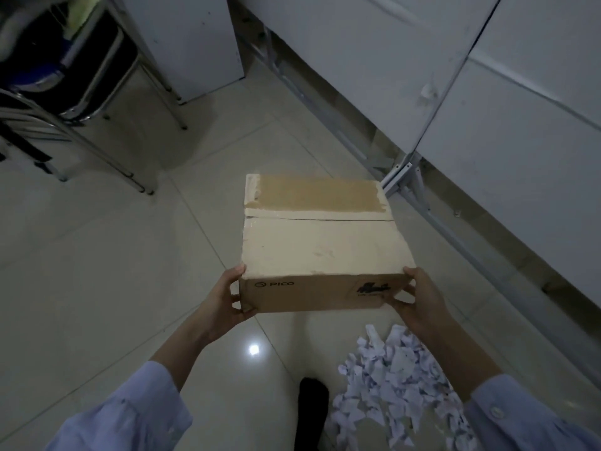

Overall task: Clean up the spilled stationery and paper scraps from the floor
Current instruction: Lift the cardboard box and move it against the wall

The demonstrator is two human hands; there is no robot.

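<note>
A closed brown cardboard box with torn tape on top is held above the tiled floor, in the middle of the view. My left hand grips its near left corner and my right hand grips its near right corner. A heap of torn white paper scraps lies on the floor below my right forearm, at the lower right. No loose stationery shows in this view.
A dark foot stands beside the scraps. A metal-legged chair with dark items stands at the upper left. White desk panels on a metal frame run along the right. Pale floor tiles stretch to the left.
</note>
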